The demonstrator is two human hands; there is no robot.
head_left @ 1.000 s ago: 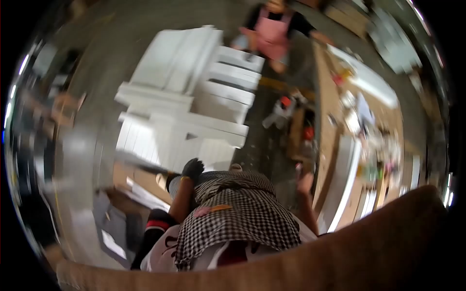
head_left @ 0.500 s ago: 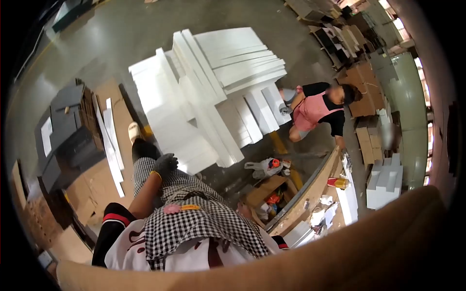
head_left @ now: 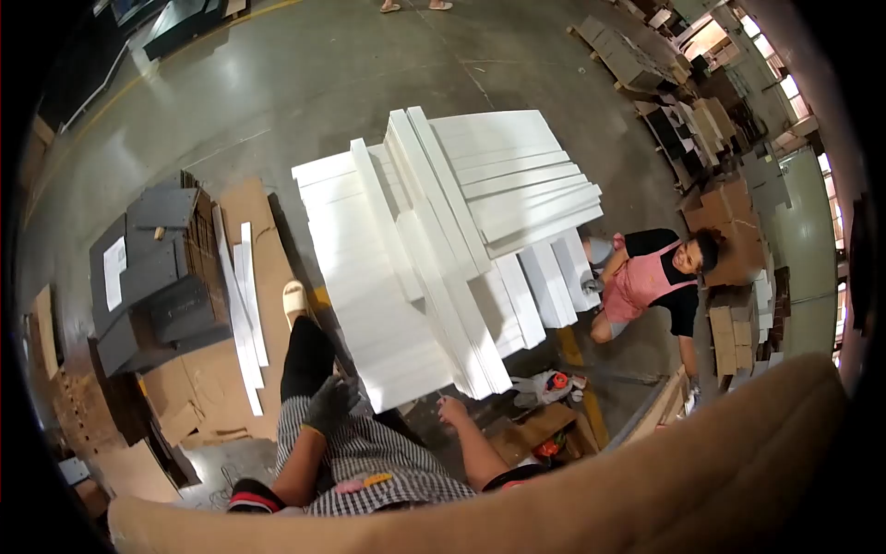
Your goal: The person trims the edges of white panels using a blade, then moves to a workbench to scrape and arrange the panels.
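Note:
A large stack of white panels (head_left: 369,268) stands in front of me, its boards laid at uneven heights. My left hand (head_left: 332,404), in a dark grey glove, is over my checked apron, just left of the stack's near corner. Its fingers look loosely apart, with nothing visible in them. Bare and held close to the stack's near edge, my right hand (head_left: 452,412) has its fingers pinched together. A small thin thing seems to stick out from them, too small to name.
A co-worker (head_left: 646,282) in a pink apron crouches at the stack's right side. Dark grey panels (head_left: 152,268) and long white strips (head_left: 247,314) lie to the left on cardboard. An open carton (head_left: 531,434) and a plastic bag (head_left: 533,388) sit on the floor nearby.
My view has shifted, so the stack appears lower and farther right. My right hand has come forward from beside the apron to the stack's near edge. The left hand remains near my lap.

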